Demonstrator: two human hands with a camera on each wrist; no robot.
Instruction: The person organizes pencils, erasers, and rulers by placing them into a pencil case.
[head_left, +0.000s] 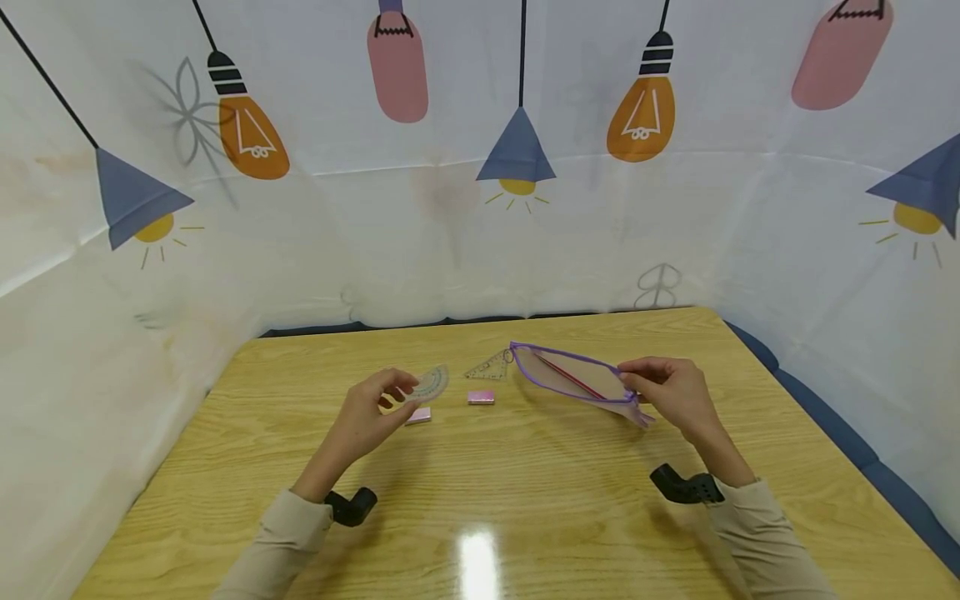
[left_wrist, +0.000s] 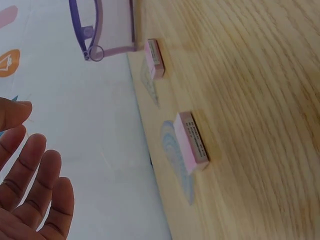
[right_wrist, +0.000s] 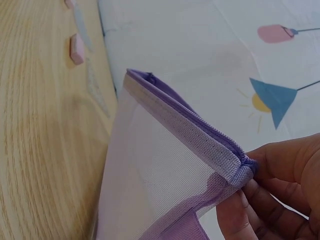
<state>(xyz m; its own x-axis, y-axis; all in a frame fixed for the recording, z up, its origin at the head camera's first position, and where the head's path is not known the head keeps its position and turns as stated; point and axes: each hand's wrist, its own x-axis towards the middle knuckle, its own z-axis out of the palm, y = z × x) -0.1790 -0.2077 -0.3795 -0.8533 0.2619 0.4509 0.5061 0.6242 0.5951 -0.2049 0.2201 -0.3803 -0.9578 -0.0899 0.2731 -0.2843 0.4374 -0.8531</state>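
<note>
My right hand (head_left: 671, 392) pinches the end of a see-through mesh zip pouch (right_wrist: 150, 165) with purple edging. Its zip stands open, and a red pencil (head_left: 570, 375) shows inside. My left hand (head_left: 371, 412) hovers over the table with thumb and fingers spread and nothing between them in the left wrist view. A clear protractor (left_wrist: 172, 150) lies on the table just past its fingertips, behind a pink block-shaped eraser (left_wrist: 190, 142). A second pink eraser (head_left: 482, 397) sits further right, with a clear set square (head_left: 491, 367) behind it.
The wooden table (head_left: 465, 475) ends at a hanging white cloth (head_left: 420, 242) printed with lamps and bulbs. Dark blue padding (head_left: 832, 433) runs along the right edge. Each wrist wears a black camera mount (head_left: 686, 485).
</note>
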